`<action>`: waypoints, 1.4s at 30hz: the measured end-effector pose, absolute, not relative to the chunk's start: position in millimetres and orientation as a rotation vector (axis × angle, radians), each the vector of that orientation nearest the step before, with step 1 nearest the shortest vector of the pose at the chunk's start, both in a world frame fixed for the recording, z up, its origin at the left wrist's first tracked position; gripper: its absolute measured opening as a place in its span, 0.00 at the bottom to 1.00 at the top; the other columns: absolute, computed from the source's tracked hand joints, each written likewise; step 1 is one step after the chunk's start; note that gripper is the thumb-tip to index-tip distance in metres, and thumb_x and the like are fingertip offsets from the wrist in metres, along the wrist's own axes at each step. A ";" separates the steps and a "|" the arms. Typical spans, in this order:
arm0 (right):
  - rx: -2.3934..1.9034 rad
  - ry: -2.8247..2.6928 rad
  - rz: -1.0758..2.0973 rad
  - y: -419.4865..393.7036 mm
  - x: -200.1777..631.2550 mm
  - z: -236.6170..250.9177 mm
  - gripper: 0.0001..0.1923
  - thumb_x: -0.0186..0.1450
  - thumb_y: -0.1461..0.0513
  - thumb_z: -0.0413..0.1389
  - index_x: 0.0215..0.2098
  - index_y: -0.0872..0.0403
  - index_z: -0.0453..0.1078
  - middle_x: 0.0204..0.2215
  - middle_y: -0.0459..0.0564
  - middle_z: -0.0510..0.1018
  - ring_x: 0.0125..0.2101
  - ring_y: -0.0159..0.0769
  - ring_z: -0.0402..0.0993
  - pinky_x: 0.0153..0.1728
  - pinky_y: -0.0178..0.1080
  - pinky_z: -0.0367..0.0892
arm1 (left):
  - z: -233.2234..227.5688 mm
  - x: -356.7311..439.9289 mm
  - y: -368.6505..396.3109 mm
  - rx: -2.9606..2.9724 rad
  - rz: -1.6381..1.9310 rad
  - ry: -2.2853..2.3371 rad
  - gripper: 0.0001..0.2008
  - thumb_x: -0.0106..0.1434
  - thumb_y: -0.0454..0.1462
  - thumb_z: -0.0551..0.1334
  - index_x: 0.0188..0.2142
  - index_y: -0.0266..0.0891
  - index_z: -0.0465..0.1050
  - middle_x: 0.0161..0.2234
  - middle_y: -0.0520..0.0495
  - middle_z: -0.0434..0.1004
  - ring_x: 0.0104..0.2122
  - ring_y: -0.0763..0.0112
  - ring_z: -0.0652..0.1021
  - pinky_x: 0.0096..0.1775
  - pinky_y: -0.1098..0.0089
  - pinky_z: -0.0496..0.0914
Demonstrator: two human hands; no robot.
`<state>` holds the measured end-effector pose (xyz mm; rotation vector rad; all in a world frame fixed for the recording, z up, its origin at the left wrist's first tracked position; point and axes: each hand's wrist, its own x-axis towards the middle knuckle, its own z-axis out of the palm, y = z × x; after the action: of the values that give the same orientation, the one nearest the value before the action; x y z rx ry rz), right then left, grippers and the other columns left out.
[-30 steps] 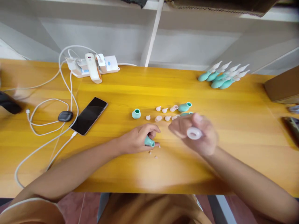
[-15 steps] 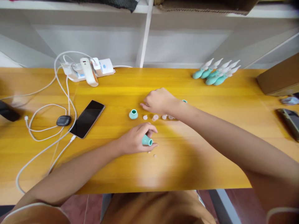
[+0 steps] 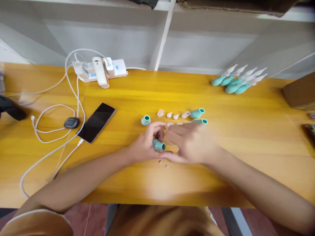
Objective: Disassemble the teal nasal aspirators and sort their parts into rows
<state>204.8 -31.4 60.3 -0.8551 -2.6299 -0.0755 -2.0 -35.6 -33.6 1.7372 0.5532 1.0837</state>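
My left hand (image 3: 149, 142) is closed around a teal squeeze bulb (image 3: 158, 145), its open neck facing right. Close beside it, my right hand (image 3: 189, 142) reaches in from the right, slightly blurred, with fingers stretched and the thumb apart near the bulb's neck. Nothing shows between those fingers. Just beyond the hands stands another teal bulb (image 3: 145, 120), mouth up. Two more lie to the right, one teal bulb (image 3: 197, 113) in full view and one partly behind my right hand. Small translucent caps (image 3: 169, 115) and a clear sleeve (image 3: 186, 114) lie in rows, some hidden.
Several teal bulbs with white pointed nozzles (image 3: 238, 80) lie at the back right. On the left are a phone (image 3: 96, 123), a black earbud case (image 3: 71, 123), white cables and a power strip (image 3: 86, 75). A cardboard box (image 3: 301, 91) stands at the right edge.
My right hand has come back from the far side of the small parts to the bulb in my left hand, uncovering some parts. The view has shifted slightly.
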 end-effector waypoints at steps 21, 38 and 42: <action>-0.788 -2.592 -0.146 47.4 201.3 129.7 0.31 0.81 0.47 0.52 0.24 0.53 0.56 0.18 0.43 0.61 0.21 0.29 0.53 0.28 0.39 0.46 | -27.9 -2.9 -39.0 1.686 0.853 0.510 0.30 0.59 0.47 0.80 0.53 0.42 0.69 0.36 0.54 0.72 0.27 0.78 0.68 0.31 0.74 0.68; -1.576 -2.762 -0.053 98.8 180.3 87.9 0.39 0.81 0.39 0.38 0.40 0.56 0.80 0.36 0.60 0.83 0.36 0.47 0.75 0.38 0.42 0.56 | -11.1 -10.7 -37.4 1.911 0.605 0.582 0.04 0.68 0.34 0.65 0.42 0.39 0.75 0.29 0.54 0.77 0.25 0.78 0.70 0.32 0.76 0.66; -1.798 -2.282 -0.218 109.5 254.9 102.7 0.20 0.80 0.52 0.49 0.58 0.54 0.74 0.48 0.60 0.82 0.44 0.47 0.73 0.45 0.44 0.61 | -8.1 -12.3 -35.4 1.824 0.598 0.552 0.07 0.64 0.30 0.62 0.41 0.38 0.76 0.28 0.54 0.74 0.23 0.78 0.67 0.28 0.76 0.63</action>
<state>254.9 109.5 102.7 -1.7984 -2.2817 -0.2176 -12.3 -35.4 -8.1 1.8241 0.5519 0.5980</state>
